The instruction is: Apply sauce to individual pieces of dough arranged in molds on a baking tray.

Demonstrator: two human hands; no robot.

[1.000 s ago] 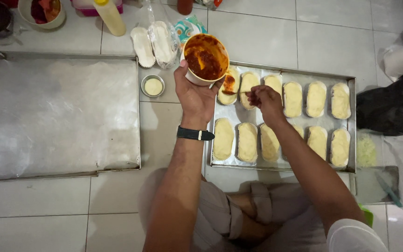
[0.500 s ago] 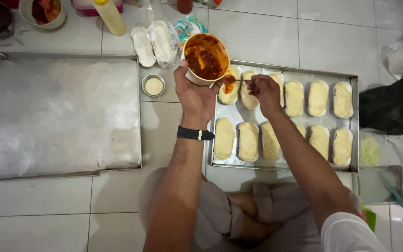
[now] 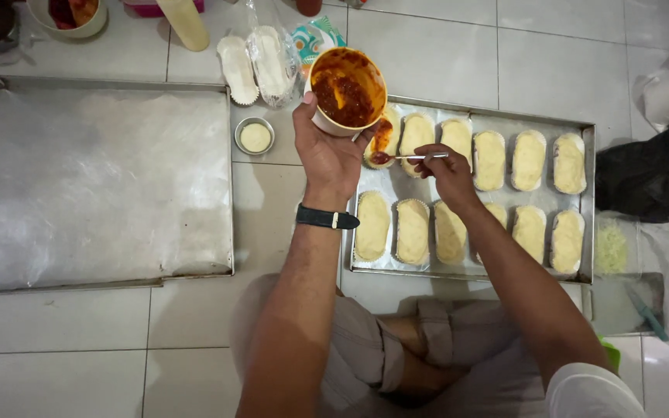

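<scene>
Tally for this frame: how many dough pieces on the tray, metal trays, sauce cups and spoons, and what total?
dough pieces: 12, one sauced, one partly behind the right forearm
metal trays: 2, counting the one under the dough
sauce cup: 1, held in the left hand
spoon: 1, held in the right hand
Total: 16
</scene>
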